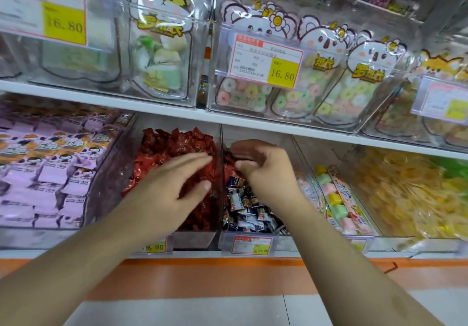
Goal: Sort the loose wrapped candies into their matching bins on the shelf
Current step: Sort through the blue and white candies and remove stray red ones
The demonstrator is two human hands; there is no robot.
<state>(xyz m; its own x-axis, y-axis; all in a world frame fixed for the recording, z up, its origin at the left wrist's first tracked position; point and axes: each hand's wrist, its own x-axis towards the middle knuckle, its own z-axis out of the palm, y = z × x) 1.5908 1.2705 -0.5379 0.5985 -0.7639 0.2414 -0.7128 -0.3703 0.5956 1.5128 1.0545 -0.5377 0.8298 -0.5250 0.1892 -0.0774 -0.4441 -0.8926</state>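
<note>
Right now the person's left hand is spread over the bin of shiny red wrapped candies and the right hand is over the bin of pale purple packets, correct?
Not quite. In the head view the right hand is over the bin of navy-and-white wrapped candies. The left hand is spread over the shiny red wrapped candies.

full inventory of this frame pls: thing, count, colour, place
red wrapped candies: many, red, lower shelf bin under left hand
blue-white wrapped candies: many, navy and white, bin right of the red
pink packets: many, pink, lower left bin
pastel candy packs: several, pink, green, yellow, narrow bin right of centre
yellow candies: many, yellow, lower right bin
ring gummy bags: several, pastel, upper shelf
price tags: several, red-bordered with yellow, bin fronts
left hand: one, open, over red candies
right hand: one, fingers curled, at the back of the blue-white bin; any candy in its grip is hidden
</note>
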